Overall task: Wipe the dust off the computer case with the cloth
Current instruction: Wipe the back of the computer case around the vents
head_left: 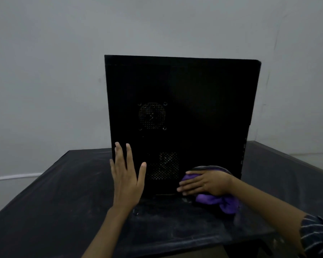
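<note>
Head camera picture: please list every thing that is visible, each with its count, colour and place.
computer case: one, black, upright on the table, side panel with two vent grilles facing the camera
cloth: one, purple, bunched against the lower right of the case, under the right hand
table: one, black, dusty top, across the lower half
wall: one, grey-white, behind the case
sleeve: one, dark with light stripes, bottom right corner
left hand: one, fingers straight, flat at the lower left edge of the case
right hand: one, pressing the cloth on the case
</note>
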